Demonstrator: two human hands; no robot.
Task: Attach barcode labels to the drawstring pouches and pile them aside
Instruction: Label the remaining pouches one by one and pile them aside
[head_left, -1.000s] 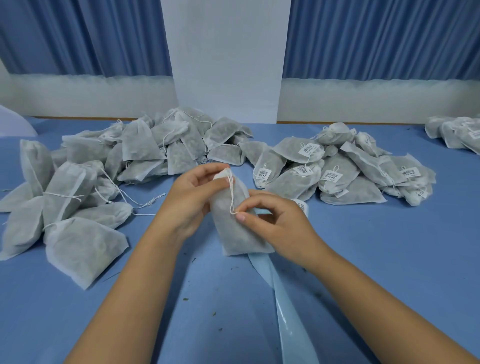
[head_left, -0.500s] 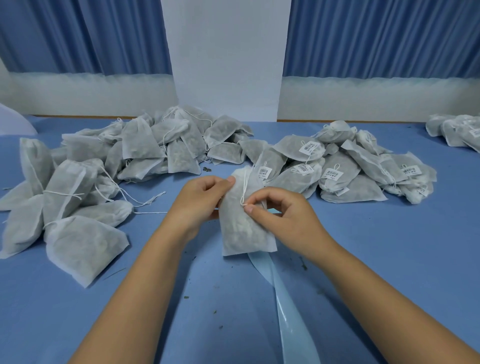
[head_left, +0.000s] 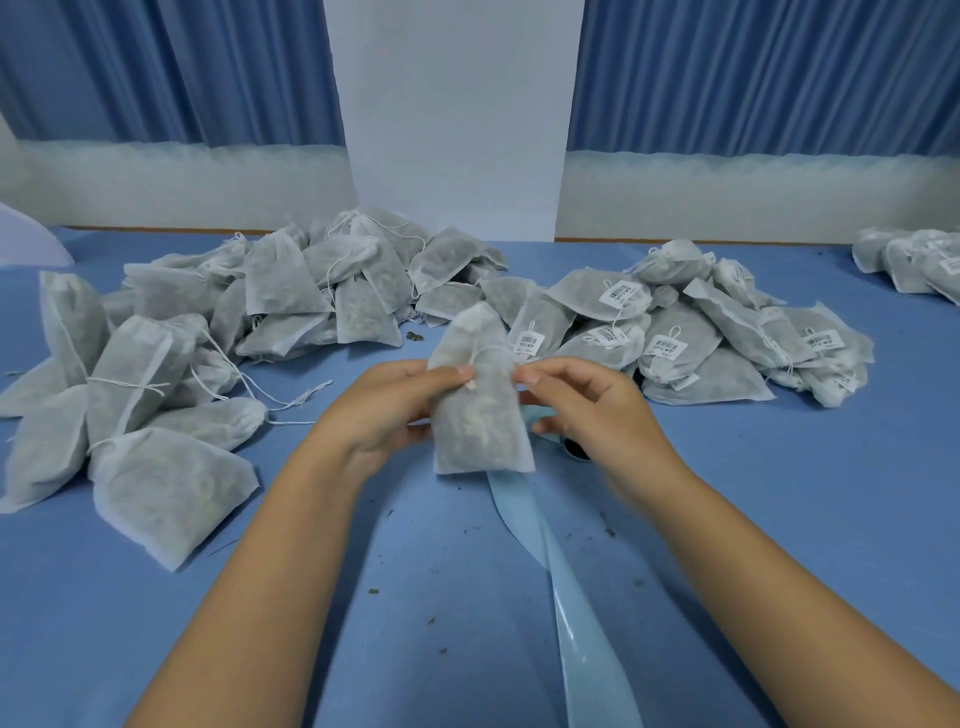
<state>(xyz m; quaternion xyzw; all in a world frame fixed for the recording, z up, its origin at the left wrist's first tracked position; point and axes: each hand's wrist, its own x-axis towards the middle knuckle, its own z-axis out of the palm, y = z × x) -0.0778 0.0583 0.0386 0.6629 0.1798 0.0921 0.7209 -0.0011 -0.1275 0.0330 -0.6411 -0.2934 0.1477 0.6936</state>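
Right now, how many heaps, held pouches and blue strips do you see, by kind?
Unlabelled heap: 1
Labelled heaps: 2
Held pouch: 1
Blue strip: 1
Total: 5

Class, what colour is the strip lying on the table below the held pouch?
Pale blue; the strip shows best in the head view.

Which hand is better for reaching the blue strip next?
Probably the right hand. The left hand grips the pouch and keeps it upright, so it is busy. The right hand is only at the pouch's edge, and the blue strip lies just beneath it.
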